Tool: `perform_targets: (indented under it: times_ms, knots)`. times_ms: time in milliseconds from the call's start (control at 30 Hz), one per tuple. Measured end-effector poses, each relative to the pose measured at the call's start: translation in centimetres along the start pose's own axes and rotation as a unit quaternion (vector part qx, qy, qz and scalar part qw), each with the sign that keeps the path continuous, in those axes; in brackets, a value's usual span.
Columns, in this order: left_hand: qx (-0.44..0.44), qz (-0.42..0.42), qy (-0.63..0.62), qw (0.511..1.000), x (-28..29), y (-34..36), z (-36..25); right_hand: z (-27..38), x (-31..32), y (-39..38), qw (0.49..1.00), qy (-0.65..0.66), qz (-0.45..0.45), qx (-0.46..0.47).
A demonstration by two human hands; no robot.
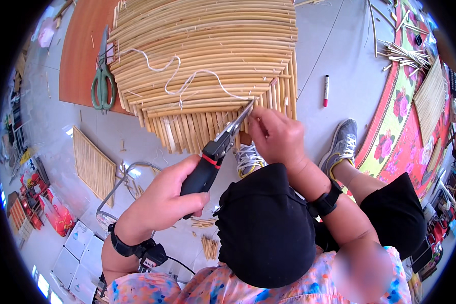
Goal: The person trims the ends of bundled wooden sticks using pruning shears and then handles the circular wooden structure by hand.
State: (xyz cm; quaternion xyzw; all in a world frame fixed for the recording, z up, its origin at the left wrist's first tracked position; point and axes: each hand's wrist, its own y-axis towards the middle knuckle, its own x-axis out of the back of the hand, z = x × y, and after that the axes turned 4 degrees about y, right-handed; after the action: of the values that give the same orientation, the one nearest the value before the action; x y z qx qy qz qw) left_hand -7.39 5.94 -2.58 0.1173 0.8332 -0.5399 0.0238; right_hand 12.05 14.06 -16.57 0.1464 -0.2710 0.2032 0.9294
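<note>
A black-handled cutting tool with a red band (201,175) is gripped in my left hand (169,192). Its narrow metal jaws point up and right, their tip at the lower right edge of a panel of pale round sticks (207,35). My right hand (279,134) is closed right beside that tip, fingertips pinched together; what they hold is hidden. Close to those fingers ends a loose white string (196,73), which winds across the panel. Under the panel's near edge, a second layer of sticks (187,131) runs crosswise.
Green-handled scissors (103,88) lie left of the panel by a reddish-brown board (78,55). On the floor are a marker (326,91), a smaller stick panel (93,162) and a bundle of short sticks (209,248). At right, loose sticks (405,55) lie near a flowered mat (385,142).
</note>
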Motion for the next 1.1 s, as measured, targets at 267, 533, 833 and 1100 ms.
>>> perform_targets:
  times_ms: [267, 533, 833, 1100]
  knots:
    - [-0.053, 0.014, 0.002, 0.999, 0.2, 0.0, 2.1, -0.6, 3.2, 1.6, 0.981, 0.015, -0.103, -0.163]
    - [-0.073, 0.030, -0.031, 0.996, 0.3, 0.6, 2.9, -0.4, 2.5, 2.3, 0.990, -0.005, -0.061, -0.129]
    - [-0.082, 0.018, -0.034, 0.996, -0.1, 1.3, 2.6, 0.2, 1.8, 1.8, 0.994, -0.033, -0.003, -0.104]
    - [-0.104, -0.010, -0.004, 0.995, 0.0, 1.3, 2.6, 0.2, 1.7, 1.8, 0.993, -0.044, 0.004, -0.106]
